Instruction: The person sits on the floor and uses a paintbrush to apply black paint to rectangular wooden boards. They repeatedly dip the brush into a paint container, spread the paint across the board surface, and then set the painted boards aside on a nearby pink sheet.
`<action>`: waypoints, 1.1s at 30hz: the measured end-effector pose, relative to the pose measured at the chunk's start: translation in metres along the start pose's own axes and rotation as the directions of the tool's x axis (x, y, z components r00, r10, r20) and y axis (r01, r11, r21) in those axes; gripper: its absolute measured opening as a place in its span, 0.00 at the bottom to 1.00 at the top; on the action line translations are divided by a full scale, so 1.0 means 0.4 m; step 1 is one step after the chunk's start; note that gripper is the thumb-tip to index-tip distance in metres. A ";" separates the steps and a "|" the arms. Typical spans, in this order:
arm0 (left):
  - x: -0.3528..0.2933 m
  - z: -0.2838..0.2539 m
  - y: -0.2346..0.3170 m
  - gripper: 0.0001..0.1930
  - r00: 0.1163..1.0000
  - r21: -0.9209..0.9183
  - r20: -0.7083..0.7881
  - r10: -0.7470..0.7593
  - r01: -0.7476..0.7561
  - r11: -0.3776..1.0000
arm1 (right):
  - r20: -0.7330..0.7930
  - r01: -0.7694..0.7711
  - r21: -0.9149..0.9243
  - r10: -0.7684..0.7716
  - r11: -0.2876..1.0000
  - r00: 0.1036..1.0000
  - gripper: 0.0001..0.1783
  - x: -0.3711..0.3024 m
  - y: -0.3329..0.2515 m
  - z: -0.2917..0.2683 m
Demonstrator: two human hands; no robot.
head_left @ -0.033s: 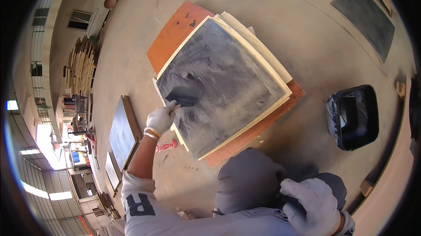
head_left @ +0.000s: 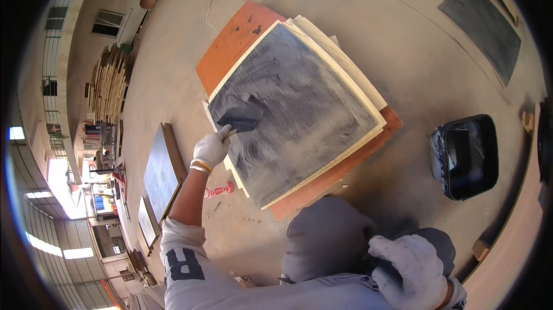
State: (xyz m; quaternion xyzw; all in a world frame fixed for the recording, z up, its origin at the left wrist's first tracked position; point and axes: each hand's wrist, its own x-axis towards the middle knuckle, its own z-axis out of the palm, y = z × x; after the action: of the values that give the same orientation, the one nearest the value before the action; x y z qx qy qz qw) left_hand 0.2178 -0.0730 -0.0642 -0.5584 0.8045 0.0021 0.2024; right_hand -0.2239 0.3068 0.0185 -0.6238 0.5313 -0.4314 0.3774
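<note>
White-gloved, the left hand is closed on a dark spreader, held at the left side of the grey-smeared panel. Dark coating is apparently being spread; a level stroke across the panel seems called for. The right hand is curled, whether gripping anything cannot be told; rightmost, a black tub is placed.

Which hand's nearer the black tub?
Right. The right hand is below and left of the black tub in view; the left hand is farther, across the board, gripping the spreader.
</note>
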 end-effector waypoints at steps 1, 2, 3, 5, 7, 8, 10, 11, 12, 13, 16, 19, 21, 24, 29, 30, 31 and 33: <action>0.036 -0.005 -0.006 0.23 0.999 -0.008 -0.039 -0.001 0.001 1.000 | 0.015 0.016 0.000 -0.016 1.000 1.000 0.35 0.003 0.000 0.000; 0.068 -0.018 0.030 0.23 0.998 -0.019 -0.065 0.004 -0.005 1.000 | 0.027 0.038 -0.008 -0.038 0.999 0.999 0.35 0.006 0.001 0.005; 0.083 -0.031 0.080 0.23 0.996 -0.034 -0.091 0.015 -0.018 0.999 | 0.039 0.054 -0.021 -0.053 0.998 0.998 0.35 0.011 0.001 0.011; 0.033 -0.032 0.178 0.22 0.994 -0.049 -0.024 0.108 -0.109 0.993 | 0.070 0.030 -0.048 -0.027 0.998 0.997 0.35 0.011 0.000 0.014; -0.049 -0.002 0.180 0.23 0.987 -0.045 0.020 0.159 -0.158 0.986 | 0.092 -0.005 -0.056 0.010 0.998 0.996 0.34 0.016 0.000 0.021; -0.103 0.019 0.140 0.23 0.993 -0.013 0.090 0.072 -0.071 0.997 | 0.073 -0.026 -0.038 0.029 0.999 0.997 0.34 0.014 0.001 0.024; -0.130 0.027 0.053 0.24 0.983 -0.010 0.168 -0.079 0.081 0.997 | 0.019 -0.046 -0.041 0.047 0.998 0.999 0.34 0.011 -0.010 0.006; -0.137 0.031 0.006 0.25 0.967 -0.025 0.202 -0.155 0.163 0.986 | 0.046 -0.047 -0.031 0.048 0.998 0.998 0.33 0.008 -0.001 -0.004; -0.156 0.048 -0.042 0.25 0.977 -0.087 0.145 -0.154 0.168 0.982 | 0.083 -0.039 -0.006 0.039 0.999 0.996 0.32 0.005 0.017 -0.011; -0.165 0.027 -0.004 0.25 0.979 -0.061 0.157 -0.128 0.139 0.988 | 0.117 -0.048 0.005 0.047 0.999 0.992 0.30 0.008 0.031 -0.008; -0.199 -0.001 0.158 0.24 0.974 0.015 0.219 -0.051 0.049 0.999 | 0.178 -0.034 -0.015 0.036 0.999 0.983 0.33 0.010 0.041 0.023; -0.202 0.012 0.116 0.24 0.976 -0.001 0.214 -0.035 0.036 0.999 | 0.126 0.023 -0.094 -0.011 0.995 0.992 0.34 0.038 -0.002 0.022; -0.160 0.026 0.037 0.23 0.993 -0.023 0.065 -0.097 0.098 0.995 | 0.132 0.029 -0.069 -0.020 0.997 0.991 0.35 0.037 -0.007 0.024; -0.099 0.006 0.067 0.22 0.992 -0.041 0.046 -0.116 0.118 0.992 | 0.149 0.019 -0.063 -0.009 0.998 0.989 0.34 0.042 -0.016 0.013; -0.154 -0.004 0.181 0.24 0.976 -0.091 0.181 0.121 -0.106 0.990 | 0.071 -0.129 -0.135 0.139 0.982 0.988 0.33 0.027 -0.028 -0.001; -0.146 -0.018 0.168 0.24 0.982 -0.097 0.184 0.053 -0.036 0.995 | 0.061 -0.134 -0.143 0.144 0.981 0.988 0.33 0.026 -0.029 0.002; -0.136 -0.035 0.146 0.23 0.981 -0.099 0.195 -0.017 0.037 0.994 | 0.055 -0.143 -0.143 0.152 0.979 0.987 0.32 0.026 -0.029 0.007; -0.065 -0.007 0.051 0.23 0.988 -0.075 0.085 -0.128 0.135 0.988 | 0.073 -0.125 -0.146 0.137 0.981 0.988 0.32 0.028 -0.026 0.015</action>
State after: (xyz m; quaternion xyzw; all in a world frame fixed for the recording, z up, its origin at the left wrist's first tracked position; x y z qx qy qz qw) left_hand 0.2061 -0.0426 -0.0578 -0.6174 0.7564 0.0437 0.2115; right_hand -0.2140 0.2975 0.0275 -0.6297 0.5845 -0.3409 0.3816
